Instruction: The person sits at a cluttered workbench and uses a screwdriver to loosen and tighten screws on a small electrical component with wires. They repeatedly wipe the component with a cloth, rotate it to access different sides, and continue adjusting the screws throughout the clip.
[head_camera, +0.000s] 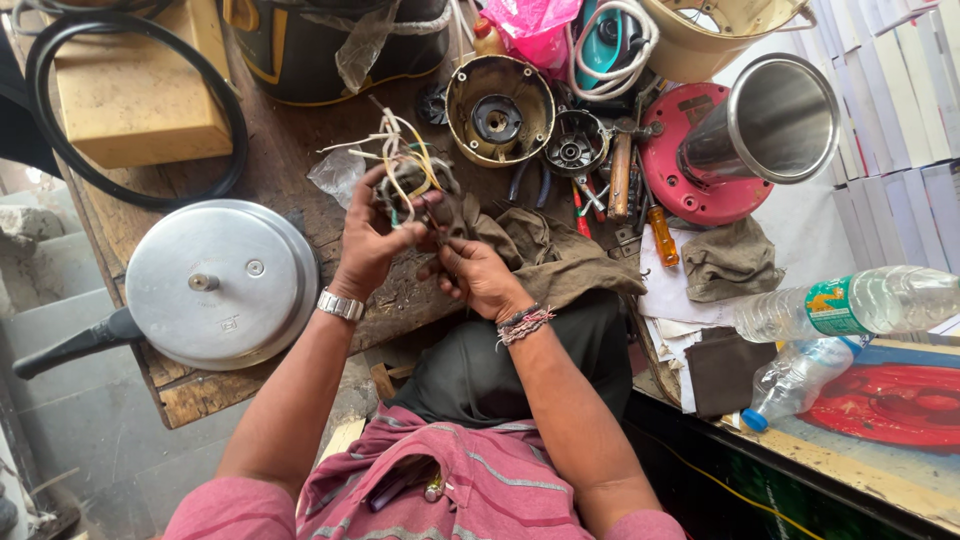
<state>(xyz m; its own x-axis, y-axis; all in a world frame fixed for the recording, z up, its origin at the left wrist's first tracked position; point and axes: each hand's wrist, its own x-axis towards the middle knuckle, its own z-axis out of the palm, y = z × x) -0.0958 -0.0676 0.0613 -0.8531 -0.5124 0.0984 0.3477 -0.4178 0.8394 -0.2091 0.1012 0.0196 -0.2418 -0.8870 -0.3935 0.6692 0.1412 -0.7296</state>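
My left hand grips a small dark motor part with a bundle of white, yellow and red wires sticking up out of it. My right hand is closed on a thin tool or wire end that touches the underside of that part. Both hands meet above a brown cloth lying over the wooden bench edge and my lap. A watch sits on my left wrist and thread bands on my right.
A pressure cooker lid with a black handle lies at left. A round brass-coloured housing, pliers, a hammer, an orange screwdriver, a steel jar on a red base and plastic bottles crowd the right.
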